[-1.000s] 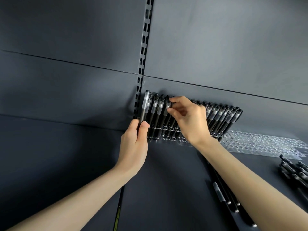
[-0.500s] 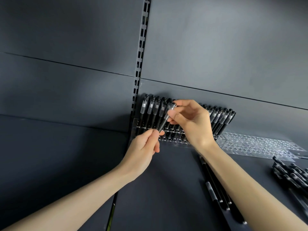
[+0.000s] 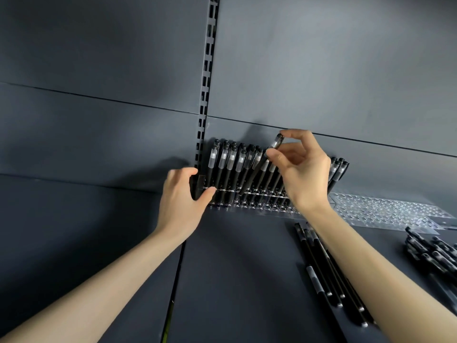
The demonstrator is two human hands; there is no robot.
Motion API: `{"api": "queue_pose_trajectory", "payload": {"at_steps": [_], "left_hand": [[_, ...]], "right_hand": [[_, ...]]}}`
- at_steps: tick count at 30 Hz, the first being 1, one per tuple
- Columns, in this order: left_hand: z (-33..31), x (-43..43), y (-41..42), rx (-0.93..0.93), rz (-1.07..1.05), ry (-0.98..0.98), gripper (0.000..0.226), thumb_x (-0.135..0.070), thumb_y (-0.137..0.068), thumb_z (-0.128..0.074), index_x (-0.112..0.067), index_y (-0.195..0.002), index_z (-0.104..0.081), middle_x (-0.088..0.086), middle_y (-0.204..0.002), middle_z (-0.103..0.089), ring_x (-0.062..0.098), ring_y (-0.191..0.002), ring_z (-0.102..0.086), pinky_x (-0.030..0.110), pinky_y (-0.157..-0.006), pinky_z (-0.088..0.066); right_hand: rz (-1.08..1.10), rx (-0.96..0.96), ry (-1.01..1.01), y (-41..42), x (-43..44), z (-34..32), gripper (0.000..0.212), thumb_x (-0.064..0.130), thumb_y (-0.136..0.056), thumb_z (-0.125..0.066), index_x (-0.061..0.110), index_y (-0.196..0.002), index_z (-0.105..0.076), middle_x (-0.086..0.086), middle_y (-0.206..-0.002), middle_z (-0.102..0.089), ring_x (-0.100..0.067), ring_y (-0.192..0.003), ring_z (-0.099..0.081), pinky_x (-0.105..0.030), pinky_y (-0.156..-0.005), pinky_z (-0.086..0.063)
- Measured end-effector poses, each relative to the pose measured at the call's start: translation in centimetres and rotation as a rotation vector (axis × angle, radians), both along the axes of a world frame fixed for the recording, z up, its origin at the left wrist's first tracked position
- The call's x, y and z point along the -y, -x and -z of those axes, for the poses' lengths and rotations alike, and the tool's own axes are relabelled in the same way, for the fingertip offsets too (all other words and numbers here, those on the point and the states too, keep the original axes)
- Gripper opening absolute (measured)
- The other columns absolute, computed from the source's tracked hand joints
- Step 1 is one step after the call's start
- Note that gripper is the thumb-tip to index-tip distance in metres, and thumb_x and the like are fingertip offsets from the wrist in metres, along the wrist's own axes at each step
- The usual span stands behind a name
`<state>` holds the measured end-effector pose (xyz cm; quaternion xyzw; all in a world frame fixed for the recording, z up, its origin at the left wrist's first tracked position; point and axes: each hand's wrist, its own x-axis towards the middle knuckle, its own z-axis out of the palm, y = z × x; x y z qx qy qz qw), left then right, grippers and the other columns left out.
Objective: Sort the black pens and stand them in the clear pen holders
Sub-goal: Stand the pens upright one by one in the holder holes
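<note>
A clear pen holder point(image 3: 249, 203) stands against the back wall of the dark shelf, filled with several upright black pens point(image 3: 223, 164). My right hand point(image 3: 300, 169) pinches one black pen point(image 3: 275, 142) by its cap end, tilted, with its tip down among the standing pens. My left hand point(image 3: 184, 198) grips the left end of the holder with thumb and fingers. A second clear holder point(image 3: 385, 211), holding no pens, lies to the right. Part of the pen row is hidden behind my right hand.
Several loose black pens point(image 3: 326, 273) lie on the shelf under my right forearm. Another heap of black pens point(image 3: 432, 251) sits at the right edge. A slotted metal upright point(image 3: 206, 82) runs up the back wall.
My left hand let go of a pen it had placed and moved down to grip the holder's left end. My right hand lifted its pen higher above the row.
</note>
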<state>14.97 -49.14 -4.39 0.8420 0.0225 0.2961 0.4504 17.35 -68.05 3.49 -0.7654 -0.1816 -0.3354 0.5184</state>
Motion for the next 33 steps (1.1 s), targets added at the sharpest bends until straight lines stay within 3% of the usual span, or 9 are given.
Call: {"api": "queue_pose_trajectory", "payload": {"at_steps": [4,10,15,19,23,29,33], "left_hand": [[0.9,-0.5,-1.1,-0.103,0.087,0.045,0.054,-0.033,-0.085,-0.067,-0.013,-0.132,-0.05,0.004,-0.129,-0.053,0.02,-0.117,-0.053,0.04,-0.098,-0.045],[1.1,-0.4,-1.1,-0.061,0.083,0.09,0.034,-0.026,-0.092,-0.061,-0.012,-0.123,-0.059,0.001,-0.11,-0.066,0.01,-0.094,-0.06,0.014,-0.075,-0.042],[1.4,-0.7,-1.6,-0.048,0.043,0.099,0.031,-0.025,-0.093,-0.059,-0.012,-0.121,-0.061,0.004,-0.106,-0.067,0.012,-0.087,-0.062,0.021,-0.078,-0.045],[1.4,-0.7,-1.7,-0.049,0.034,0.097,0.03,-0.025,-0.093,-0.059,-0.012,-0.119,-0.061,0.004,-0.103,-0.068,0.012,-0.084,-0.062,0.022,-0.076,-0.046],[1.3,-0.5,-1.6,-0.052,0.034,0.082,0.032,-0.024,-0.094,-0.057,-0.012,-0.123,-0.059,0.004,-0.107,-0.067,0.01,-0.085,-0.06,0.021,-0.076,-0.044],[1.1,-0.5,-1.4,-0.077,0.04,0.082,0.032,-0.023,-0.095,-0.055,-0.012,-0.125,-0.058,0.005,-0.111,-0.067,0.01,-0.086,-0.058,0.019,-0.076,-0.04],[0.8,-0.3,-1.1,-0.108,0.063,0.128,0.033,-0.026,-0.094,-0.057,-0.013,-0.124,-0.057,0.002,-0.111,-0.067,0.01,-0.094,-0.061,0.02,-0.08,-0.043]], "right_hand": [[0.024,0.073,0.009,-0.6,-0.3,0.3,0.033,0.014,-0.083,-0.072,0.04,-0.091,-0.052,0.017,-0.069,-0.064,-0.001,-0.071,-0.064,-0.029,-0.079,-0.053],[0.016,0.06,0.077,-1.4,-0.7,1.2,0.025,0.013,-0.084,-0.07,0.023,-0.102,-0.057,0.012,-0.076,-0.065,-0.006,-0.074,-0.065,-0.019,-0.075,-0.051],[0.008,0.049,0.21,-1.6,-1.3,2.0,0.026,0.008,-0.085,-0.068,0.013,-0.111,-0.063,0.005,-0.083,-0.063,-0.012,-0.075,-0.065,-0.009,-0.067,-0.048],[0.026,0.041,0.28,-1.9,-1.4,1.9,0.029,0.006,-0.085,-0.067,0.013,-0.114,-0.064,0.008,-0.081,-0.061,-0.011,-0.077,-0.063,-0.01,-0.073,-0.049],[0.031,0.023,0.35,-1.9,-1.3,1.9,0.029,0.005,-0.086,-0.066,0.011,-0.114,-0.064,0.008,-0.078,-0.059,-0.009,-0.074,-0.061,-0.003,-0.069,-0.044],[0.052,0.024,0.362,-1.7,-1.4,2.4,0.029,0.003,-0.086,-0.065,0.009,-0.114,-0.063,0.01,-0.075,-0.058,0.003,-0.069,-0.058,-0.004,-0.069,-0.045],[0.059,0.019,0.383,-1.4,-1.5,2.3,0.031,0.005,-0.087,-0.064,0.011,-0.117,-0.062,0.005,-0.08,-0.062,-0.009,-0.071,-0.062,-0.017,-0.073,-0.051]]}}
